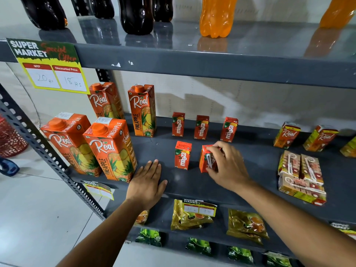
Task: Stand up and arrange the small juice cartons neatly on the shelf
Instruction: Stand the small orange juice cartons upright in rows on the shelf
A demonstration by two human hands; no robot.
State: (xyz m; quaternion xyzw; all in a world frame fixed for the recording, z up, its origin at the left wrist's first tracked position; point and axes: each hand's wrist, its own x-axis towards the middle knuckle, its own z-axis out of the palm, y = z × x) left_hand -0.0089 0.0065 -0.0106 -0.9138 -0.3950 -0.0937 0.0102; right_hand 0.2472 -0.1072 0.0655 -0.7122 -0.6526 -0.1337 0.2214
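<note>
five small red cartons (183, 158) upright, perhaps six

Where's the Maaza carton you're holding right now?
Front row, middle shelf: the held carton stands in the right hand, just right of the other front Maaza carton.

Held carton: my right hand (228, 166) covers the right side and top corner of the small Maaza carton (205, 160); its front panel cannot be read.
Shelf under my palm: my left hand (147, 183) lies flat on the grey shelf (250, 170), hiding that patch.
Dark bottles (137, 14): cut off by the top edge, caps and labels out of frame.
Orange bottles (216, 16): likewise cropped; the far-right one shows only a sliver.
Lower price tag (199, 209): handwriting too small to read.
Fallen cartons at right (300, 178): print blurred.
Green packets (198, 245): partly cut by the bottom edge.
Red basket (9, 139): cropped by the left edge.
</note>
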